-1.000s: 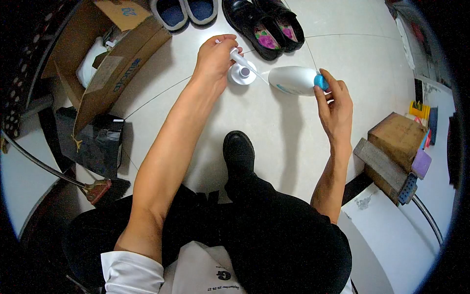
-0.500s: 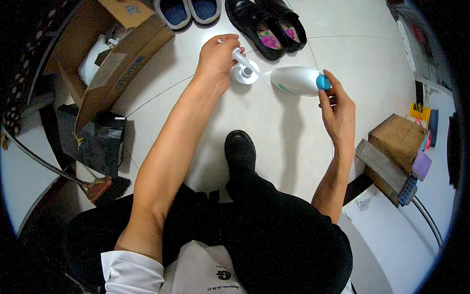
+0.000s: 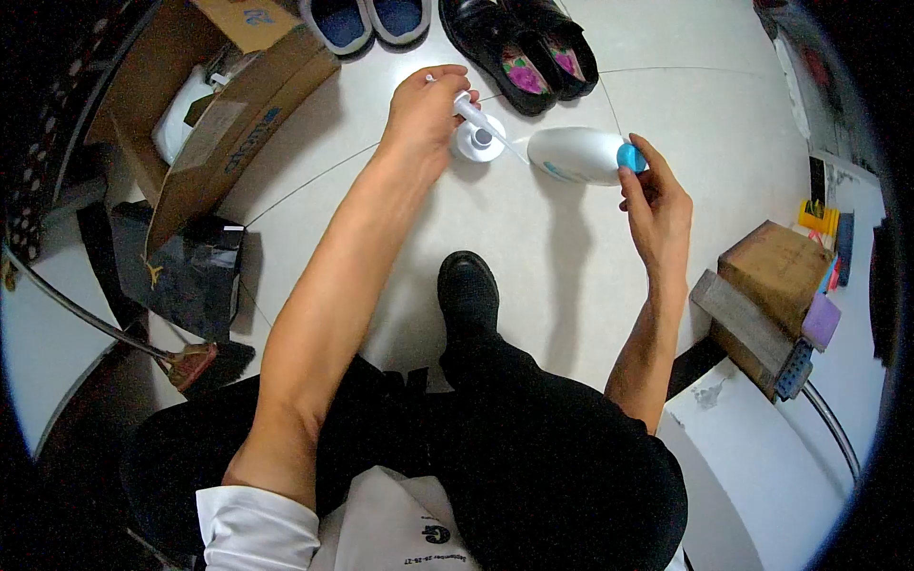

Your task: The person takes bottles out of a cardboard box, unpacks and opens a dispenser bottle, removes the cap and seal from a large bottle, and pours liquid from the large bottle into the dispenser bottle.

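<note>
My left hand [image 3: 427,107] is closed around a white pump head [image 3: 468,111], whose thin dip tube slants down to the right. Just below it a white bottle [image 3: 468,147] stands on the floor, its round neck uncovered and facing up. To the right, my right hand [image 3: 659,202] grips a white shampoo-type bottle [image 3: 576,155] at its blue cap [image 3: 628,158], thumb on one side and fingers on the other. This bottle is tilted nearly level, its base pointing left toward the tip of the tube. Blue-green print shows along its side.
Black shoes [image 3: 514,57] and grey-rimmed slippers [image 3: 398,21] sit at the far side. An open cardboard box [image 3: 205,143] holding a white container is at left, above a black box [image 3: 181,271] and a brush [image 3: 195,366]. At right stands a brown box [image 3: 766,271] beside a purple item [image 3: 820,321].
</note>
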